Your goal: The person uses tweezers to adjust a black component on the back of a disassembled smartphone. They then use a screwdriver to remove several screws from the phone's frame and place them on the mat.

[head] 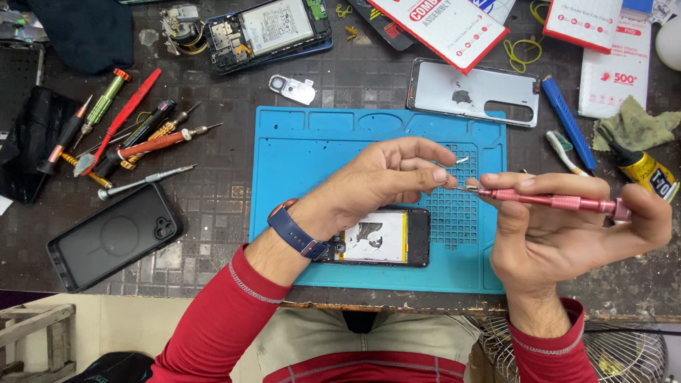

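Note:
My right hand [560, 230] holds a pink metal precision screwdriver [553, 201] level, tip pointing left. My left hand [386, 177] hovers over the blue work mat [298, 163], its thumb and forefinger pinched at the screwdriver's tip; whether a tiny screw sits between them I cannot tell. Under my left wrist lies an opened phone [386, 237] on the mat, its inner plate showing. A small pale part [462, 160] lies on the mat's grid just beyond my fingertips.
Several screwdrivers and tweezers [131, 138] lie at the left, with a black phone case [113, 235] below them. Another opened phone [269, 32] and a silver back cover [472, 92] lie further back. Boxes, a blue tool [567, 122], a glue bottle [649, 170] and a rag sit at right.

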